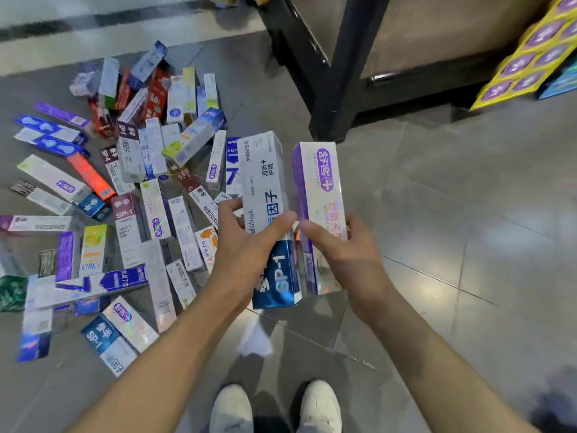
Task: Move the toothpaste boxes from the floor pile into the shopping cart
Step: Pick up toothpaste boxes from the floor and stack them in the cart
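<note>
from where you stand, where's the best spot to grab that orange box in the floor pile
Probably across its long narrow sides near the middle, coming from above. The orange box lies flat on the floor, top face exposed, though neighbouring boxes crowd its ends.

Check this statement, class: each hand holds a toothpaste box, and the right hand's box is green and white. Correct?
Not quite. The head view shows the right hand holding a purple and white box, not a green one. The left hand does hold a box, blue and white.

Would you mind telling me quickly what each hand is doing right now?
Left hand: grips the blue-and-silver toothpaste box.
Right hand: grips the purple-and-white toothpaste box.
</note>
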Tool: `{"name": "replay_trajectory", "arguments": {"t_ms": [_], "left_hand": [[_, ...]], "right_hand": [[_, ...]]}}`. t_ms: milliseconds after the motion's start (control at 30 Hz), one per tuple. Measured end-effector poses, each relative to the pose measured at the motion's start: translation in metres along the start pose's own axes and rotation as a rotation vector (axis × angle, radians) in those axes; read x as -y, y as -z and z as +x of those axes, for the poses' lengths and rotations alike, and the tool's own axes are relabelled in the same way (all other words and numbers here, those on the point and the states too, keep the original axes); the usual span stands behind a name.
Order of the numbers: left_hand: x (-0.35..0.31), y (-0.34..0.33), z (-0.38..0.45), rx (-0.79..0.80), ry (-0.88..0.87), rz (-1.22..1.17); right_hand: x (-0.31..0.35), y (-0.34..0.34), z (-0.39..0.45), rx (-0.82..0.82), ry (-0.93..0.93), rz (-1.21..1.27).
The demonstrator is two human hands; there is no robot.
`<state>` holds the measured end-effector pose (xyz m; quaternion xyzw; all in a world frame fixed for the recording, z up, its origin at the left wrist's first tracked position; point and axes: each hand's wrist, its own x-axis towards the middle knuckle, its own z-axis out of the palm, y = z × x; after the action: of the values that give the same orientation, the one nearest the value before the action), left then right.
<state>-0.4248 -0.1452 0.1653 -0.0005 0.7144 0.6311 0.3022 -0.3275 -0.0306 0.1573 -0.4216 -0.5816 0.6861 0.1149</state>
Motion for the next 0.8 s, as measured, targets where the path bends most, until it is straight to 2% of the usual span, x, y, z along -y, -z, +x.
{"name": "replay_trajectory", "arguments": {"t_ms": [133,267,467,600,800], "left_hand": [[-0.121,-0.009,-0.061,0.040,-0.047,0.032],[-0.246,-0.015,-0.133,0.091,-0.013,0.061],[-0.410,-0.049,-0.263,0.236,-0.034,-0.023],[-0.471,-0.086,-0.327,0.378,-0.086,-0.050],[-0.521,-0.113,-0.389,0.702,-0.204,0.001]], "right_hand": [[0.121,0.022,-0.059,-0.040,0.010,0.045],[0.254,0.053,-0.136,-0.082,0.018,0.043],[0.419,0.109,-0.266,-0.142,0.096,0.096],[0.471,0.149,-0.337,-0.273,0.132,0.105],[0.497,0.174,-0.430,-0.539,0.220,0.203]]}}
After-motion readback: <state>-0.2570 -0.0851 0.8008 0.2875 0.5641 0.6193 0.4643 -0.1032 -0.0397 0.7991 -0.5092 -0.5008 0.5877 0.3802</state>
